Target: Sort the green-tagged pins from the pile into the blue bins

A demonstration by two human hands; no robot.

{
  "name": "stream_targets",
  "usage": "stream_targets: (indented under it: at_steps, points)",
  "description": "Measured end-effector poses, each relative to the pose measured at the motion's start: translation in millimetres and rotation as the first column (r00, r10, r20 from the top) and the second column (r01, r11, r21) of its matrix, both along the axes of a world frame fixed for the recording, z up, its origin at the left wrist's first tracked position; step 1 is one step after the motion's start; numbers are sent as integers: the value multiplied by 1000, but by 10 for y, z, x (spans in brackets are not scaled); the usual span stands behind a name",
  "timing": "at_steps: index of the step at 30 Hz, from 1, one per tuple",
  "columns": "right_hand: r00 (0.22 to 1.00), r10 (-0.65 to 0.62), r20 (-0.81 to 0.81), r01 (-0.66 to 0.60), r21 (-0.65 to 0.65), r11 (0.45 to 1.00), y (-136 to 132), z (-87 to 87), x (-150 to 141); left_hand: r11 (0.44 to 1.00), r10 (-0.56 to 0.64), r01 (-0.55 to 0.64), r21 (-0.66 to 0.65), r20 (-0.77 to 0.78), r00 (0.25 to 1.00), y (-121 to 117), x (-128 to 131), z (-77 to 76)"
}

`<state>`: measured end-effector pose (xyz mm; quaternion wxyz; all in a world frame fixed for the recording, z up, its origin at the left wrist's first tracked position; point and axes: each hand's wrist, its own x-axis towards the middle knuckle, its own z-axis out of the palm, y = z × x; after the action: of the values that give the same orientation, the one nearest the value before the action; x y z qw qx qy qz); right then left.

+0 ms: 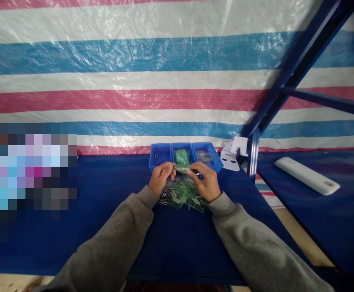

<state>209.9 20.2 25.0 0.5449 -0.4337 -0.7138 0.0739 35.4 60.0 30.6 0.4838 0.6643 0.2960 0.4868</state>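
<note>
My left hand [160, 177] and my right hand [206, 180] face each other above the table, each with its fingers pinched. Between them they hold a small green see-through plastic bag [181, 167], one hand at either end. Whatever lies inside the bag is too small to make out. Directly below spreads a pile of similar green bags [183, 192], mixed with thin metallic pieces [164, 198] on its left side. Behind my hands stands a blue bin with three compartments [150, 160]: a few thin pieces at left, green bags [182, 156] in the middle, clear bags [203, 156] at right.
White cut card pieces [232, 158] lie right of the bin, beside a blue metal frame post [253, 158]. A long white object [306, 175] rests on a second blue surface at right, across a gap. Striped plastic sheeting [165, 97] hangs behind. The left side is pixelated.
</note>
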Motion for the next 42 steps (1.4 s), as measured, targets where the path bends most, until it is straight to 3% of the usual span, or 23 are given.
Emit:
stream_targets:
  at_steps: [3, 9, 13, 16, 20, 24, 28, 32, 35, 39, 42]
  points:
    - [999, -26, -26, 25, -39, 999, 16, 4, 11, 996, 33, -28, 80, -63, 997, -5, -2, 7]
    - [1000, 6, -2, -7, -110, 994, -5, 16, 24, 992, 14, -11, -123, 22, 1000, -13, 7, 37]
    - [1000, 29, -12, -29, -26, 999, -17, 17, 18, 988, 57, -39, -150, 117, 992, 18, 2, 34]
    - [997, 43, 60, -46, 43, 998, -1, -4, 15, 989, 10, 0, -145, 67, 998, 28, 2, 8]
    - [999, 0, 45, 0, 10, 1000, 26, -43, 22, 998, -33, 31, -63, -22, 999, 19, -12, -14]
    - [999, -51, -7, 50, -84, 995, 23, -63, 24, 995, 38, -28, 94, -102, 994, 12, -32, 6]
    - [999, 11, -51, -16, -86, 996, -4, -26, 27, 996, 89, -90, -23, -40, 995, 16, -37, 43]
    - [988, 122, 96, -121, -11, 993, -5, 10, 35, 991, 105, -99, -95, 69, 992, 15, -32, 72]
    - [976, 134, 172, -142, 34, 989, 12, -6, 27, 990, 66, -57, -128, 67, 996, 1, -20, 70]
    - [996, 29, 83, -34, 58, 998, 41, -29, 44, 987, 108, -106, -120, 14, 994, 3, -24, 55]
    - [980, -198, -10, 198, 37, 979, 118, 2, 125, 974, 217, -215, -64, 19, 976, 33, -48, 55]
